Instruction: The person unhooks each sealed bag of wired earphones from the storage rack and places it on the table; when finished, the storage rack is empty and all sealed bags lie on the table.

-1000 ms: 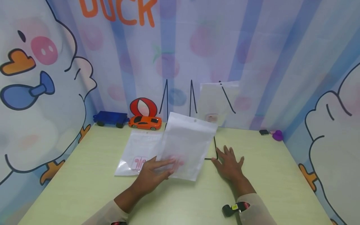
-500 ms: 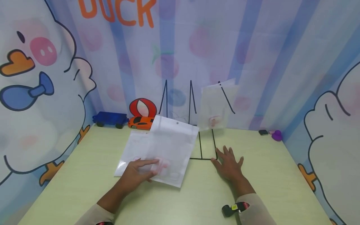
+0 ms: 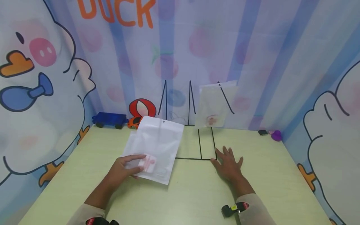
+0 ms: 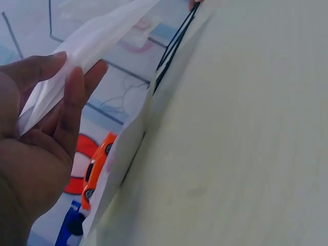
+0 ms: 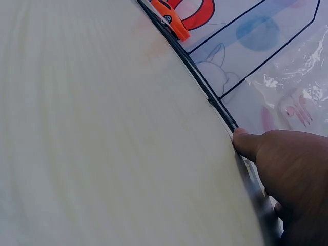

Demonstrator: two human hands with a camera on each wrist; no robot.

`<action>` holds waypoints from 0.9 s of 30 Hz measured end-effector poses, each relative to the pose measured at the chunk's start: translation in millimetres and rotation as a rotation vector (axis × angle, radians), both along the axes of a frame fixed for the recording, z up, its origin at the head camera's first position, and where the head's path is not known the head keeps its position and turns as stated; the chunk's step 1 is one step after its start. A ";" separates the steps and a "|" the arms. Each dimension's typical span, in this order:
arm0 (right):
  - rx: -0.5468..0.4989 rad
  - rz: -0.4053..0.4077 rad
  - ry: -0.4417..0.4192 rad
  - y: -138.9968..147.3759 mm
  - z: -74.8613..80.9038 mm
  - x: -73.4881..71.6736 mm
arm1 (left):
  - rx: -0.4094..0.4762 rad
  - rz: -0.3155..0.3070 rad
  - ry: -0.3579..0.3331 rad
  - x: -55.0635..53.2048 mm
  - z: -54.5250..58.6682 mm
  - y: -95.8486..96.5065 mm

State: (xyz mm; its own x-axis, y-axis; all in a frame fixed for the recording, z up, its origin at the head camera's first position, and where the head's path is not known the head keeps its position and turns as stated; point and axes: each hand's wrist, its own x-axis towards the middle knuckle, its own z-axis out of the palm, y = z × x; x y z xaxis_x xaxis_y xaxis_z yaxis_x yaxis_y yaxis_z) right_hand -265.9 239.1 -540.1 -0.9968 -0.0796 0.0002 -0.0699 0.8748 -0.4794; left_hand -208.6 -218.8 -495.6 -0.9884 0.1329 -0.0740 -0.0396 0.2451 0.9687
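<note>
My left grip (image 3: 122, 168) pinches a white pouch (image 3: 161, 143) between thumb and fingers by its near left part, the fingertips touching the edge of its pink emblem (image 3: 148, 163). The pouch is flat, rectangular and smooth, with a small round hole (image 3: 163, 121) in the middle of its far edge; from my left wrist I see it almost edge-on, thin, slightly creased and raised off the counter (image 3: 191, 200). It tilts over a second pouch (image 3: 127, 147), also white, of which only the left part shows. My right grip (image 3: 229, 165) has its fingers spread and grasps nothing that I can see; its thumb touches the black wire rack (image 3: 201, 147) at the near right corner. A translucent pouch (image 3: 215, 104) stands at the rack's far right. Farther left are an orange car (image 3: 134, 123), partly covered, and a blue wagon (image 3: 109, 119); at far right lies a purple object (image 3: 277, 136).
</note>
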 end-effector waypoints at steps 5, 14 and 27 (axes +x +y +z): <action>0.007 0.003 0.003 -0.3 -0.4 -0.8 | -0.044 -0.020 -0.048 -0.7 6.3 -25.9; 0.003 -0.002 0.008 -0.1 0.7 0.3 | -0.001 0.037 -0.034 -1.5 8.0 -59.7; -0.004 0.001 -0.001 -0.5 0.2 -0.9 | 0.003 0.080 -0.061 -5.5 -2.5 -85.0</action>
